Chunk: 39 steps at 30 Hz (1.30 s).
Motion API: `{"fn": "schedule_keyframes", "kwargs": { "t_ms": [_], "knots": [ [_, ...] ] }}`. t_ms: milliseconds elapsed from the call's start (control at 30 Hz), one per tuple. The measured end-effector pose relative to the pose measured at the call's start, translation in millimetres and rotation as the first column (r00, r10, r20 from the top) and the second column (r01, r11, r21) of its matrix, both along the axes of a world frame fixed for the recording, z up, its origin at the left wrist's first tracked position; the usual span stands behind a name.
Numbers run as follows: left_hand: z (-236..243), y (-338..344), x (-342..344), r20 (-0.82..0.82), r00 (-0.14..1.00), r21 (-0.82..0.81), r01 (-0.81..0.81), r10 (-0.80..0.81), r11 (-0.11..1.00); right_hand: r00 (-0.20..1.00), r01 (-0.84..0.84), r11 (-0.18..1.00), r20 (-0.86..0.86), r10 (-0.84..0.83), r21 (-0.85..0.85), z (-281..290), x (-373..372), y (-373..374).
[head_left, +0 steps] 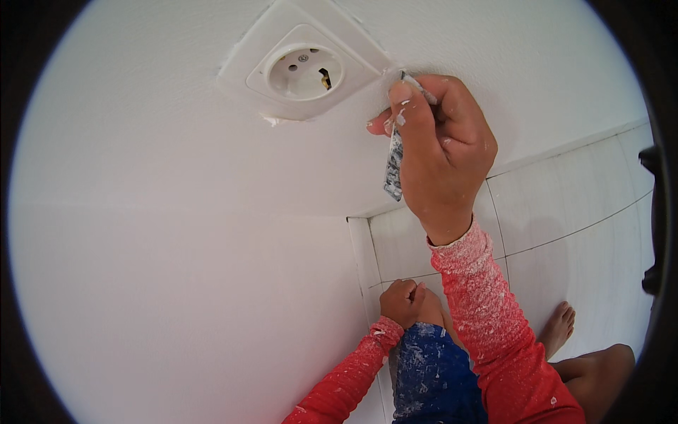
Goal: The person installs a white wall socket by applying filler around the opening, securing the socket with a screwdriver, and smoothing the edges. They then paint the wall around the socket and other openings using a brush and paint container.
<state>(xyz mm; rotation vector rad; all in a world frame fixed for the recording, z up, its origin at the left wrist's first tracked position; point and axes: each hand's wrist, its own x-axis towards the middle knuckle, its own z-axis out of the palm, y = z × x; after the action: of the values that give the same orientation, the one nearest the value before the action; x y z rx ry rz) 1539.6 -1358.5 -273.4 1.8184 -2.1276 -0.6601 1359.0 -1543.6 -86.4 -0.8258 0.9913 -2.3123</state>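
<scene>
- Beside the power socket (304, 67), pinching a white-smeared flat strip (393, 169) with right hand (452, 152) (jutting downward).
- Leftward past socket's edge, facing open wall (155, 297).
- At knee (432, 311), clenching left hand (401, 304).

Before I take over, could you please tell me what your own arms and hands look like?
Both hands are ungloved; the right hand has white flecks on its thumb and fingers, while the left hand shows smaller. Both arms wear long red sleeves reaching the wrist: the right sleeve is heavily dusted with white toward the cuff, the left sleeve more lightly speckled.
</scene>
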Motion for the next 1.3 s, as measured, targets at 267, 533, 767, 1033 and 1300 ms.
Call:
{"fn": "schedule_keyframes", "kwargs": {
  "t_ms": [267,533,767,1033,1300],
  "knots": [
    [0.3,-0.9,-1.7,-0.001,1.0,-0.017,0.002,-0.002,1.0,0.976,0.059,0.998,-0.208,-0.059,-0.002,-1.5,-5.2,-1.7],
    [1.1,1.0,-1.2,-0.001,1.0,-0.009,-0.013,0.013,1.0,0.992,0.056,0.998,-0.115,-0.057,-0.012,0.0,-1.0,-1.1],
    [-0.7,-0.4,-1.1,0.006,1.0,-0.007,-0.009,0.009,1.0,0.998,-0.05,0.998,-0.045,0.049,-0.026,1.8,-6.2,0.4],
    [0.1,-0.6,-1.7,-0.008,1.0,-0.009,-0.009,0.009,1.0,0.975,0.03,0.999,-0.223,-0.02,0.041,1.1,-12.0,-0.3],
    [-0.5,0.6,-2.4,-0.013,1.0,-0.022,-0.024,0.023,0.999,0.89,-0.051,0.997,-0.45,0.07,0.054,0.2,-18.9,8.1]
  ]
}}
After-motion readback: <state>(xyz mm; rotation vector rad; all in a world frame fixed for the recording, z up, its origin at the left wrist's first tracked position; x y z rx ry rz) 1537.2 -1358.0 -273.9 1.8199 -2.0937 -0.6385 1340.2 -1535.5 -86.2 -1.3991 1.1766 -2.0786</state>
